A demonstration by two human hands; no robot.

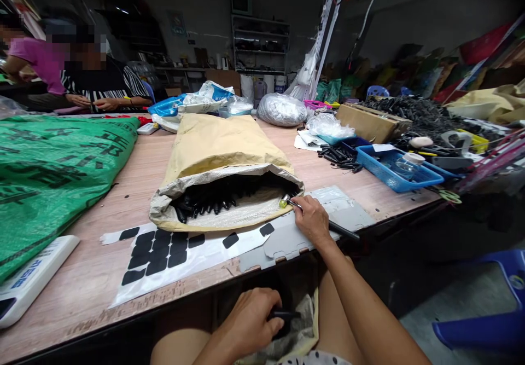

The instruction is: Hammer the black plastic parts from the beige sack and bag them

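A black-handled tool (345,230) is held in the right hand (311,220), its yellowish tip at the mouth of the paper sack (229,140) on the desk (147,162). It is judged light and stiff (the smooth handle could be slippery), best gripped mid-handle. A dark rod (286,314) is held by the left hand (254,321) above the lap. Direct access to the black pieces (213,201) is narrowed by the sack's rim; the blue tray (394,181) is set well to the right.

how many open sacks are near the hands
2: a tan sack on the table, its mouth at the right hand, and a lower sack, partly hidden, by the left hand. Others may be hidden.
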